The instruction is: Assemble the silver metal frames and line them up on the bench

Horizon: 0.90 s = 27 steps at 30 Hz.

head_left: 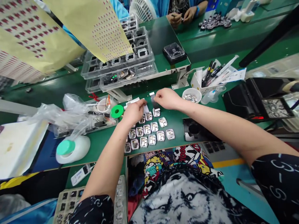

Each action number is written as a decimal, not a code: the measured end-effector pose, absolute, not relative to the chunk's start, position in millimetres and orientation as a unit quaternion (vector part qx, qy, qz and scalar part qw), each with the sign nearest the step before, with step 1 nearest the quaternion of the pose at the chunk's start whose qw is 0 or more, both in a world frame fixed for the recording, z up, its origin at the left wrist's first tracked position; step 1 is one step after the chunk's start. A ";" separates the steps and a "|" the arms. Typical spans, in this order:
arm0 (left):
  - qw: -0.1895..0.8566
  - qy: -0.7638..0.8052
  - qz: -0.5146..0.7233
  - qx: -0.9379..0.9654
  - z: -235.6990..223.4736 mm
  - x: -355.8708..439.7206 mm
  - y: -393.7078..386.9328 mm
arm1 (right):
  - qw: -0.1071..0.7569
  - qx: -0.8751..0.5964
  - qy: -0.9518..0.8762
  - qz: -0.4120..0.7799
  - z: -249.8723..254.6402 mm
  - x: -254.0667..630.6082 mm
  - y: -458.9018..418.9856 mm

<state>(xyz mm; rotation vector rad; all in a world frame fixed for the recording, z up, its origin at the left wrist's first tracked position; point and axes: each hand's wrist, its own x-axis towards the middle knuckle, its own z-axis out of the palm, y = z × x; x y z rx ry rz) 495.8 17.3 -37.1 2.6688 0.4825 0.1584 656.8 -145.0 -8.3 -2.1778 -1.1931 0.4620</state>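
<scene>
Several small square metal watch-like cases (147, 129) with parts inside lie in rows on the green bench. My left hand (133, 114) is over the back left of these rows, beside a white slip (145, 109). Its fingers are bent together, and what they hold, if anything, is hidden. To its right, the fingertips of my right hand (168, 99) are closed at a dark grey strip with a white end (152, 94). Just in front of the strip, one case (156, 112) has a raised flap. A green tape reel (117, 111) lies left of my left hand.
Behind are stacked clear trays (153, 63) on a raised shelf, under hanging yellow sheets (93, 28). A white cup of small parts (192, 95) and a pen box (198, 81) stand right. A bottle (79, 149) stands left. Across the bench are another person's hands (183, 18).
</scene>
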 end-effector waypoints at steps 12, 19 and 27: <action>-0.134 0.002 -0.100 0.986 -11.8 498.2 30.8 | 0.288 -0.847 -0.403 0.191 -19.0 662.7 -86.4; -0.141 -0.045 -0.066 0.987 2.4 487.2 45.5 | 0.229 -0.837 -0.422 0.261 -15.6 645.4 -47.4; -0.129 -0.045 -0.034 0.990 0.8 477.5 59.7 | 0.177 -0.810 -0.449 0.334 -15.2 624.9 -21.6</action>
